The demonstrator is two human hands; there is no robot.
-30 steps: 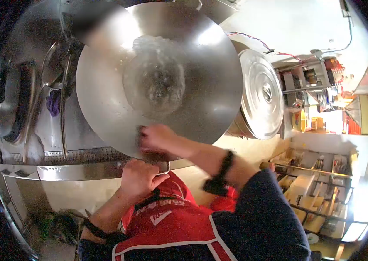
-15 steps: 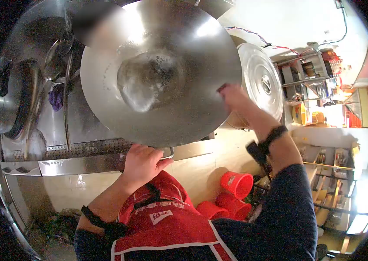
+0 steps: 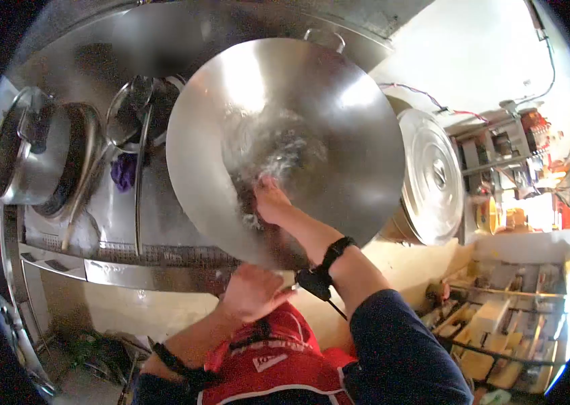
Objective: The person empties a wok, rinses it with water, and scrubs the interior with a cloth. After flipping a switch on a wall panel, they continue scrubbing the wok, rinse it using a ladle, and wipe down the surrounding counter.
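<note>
A large steel wok [image 3: 359, 182] fills the middle of the view, tilted toward me, with some water [image 3: 275, 158] swirling in its bottom. Its near loop handle is mostly covered by my left hand [image 3: 252, 293], which is closed around it at the rim. Inside the bowl, my right hand [image 3: 271, 199] presses on the lower left of the surface at the water's edge. The fingers are bunched and blurred; whatever they hold is hidden. Splashes show around them.
On the left, a steel pot [image 3: 35, 169] stands on the steel counter [image 3: 170, 209], near a purple cloth [image 3: 123, 172] and a long-handled tool [image 3: 142, 182]. A lidded pot [image 3: 426, 175] is right of the wok. Shelves [image 3: 494, 331] stand lower right.
My right hand has moved from the wok's right side down and left into the water, which is now stirred up. My left hand stays at the handle. The view has shifted.
</note>
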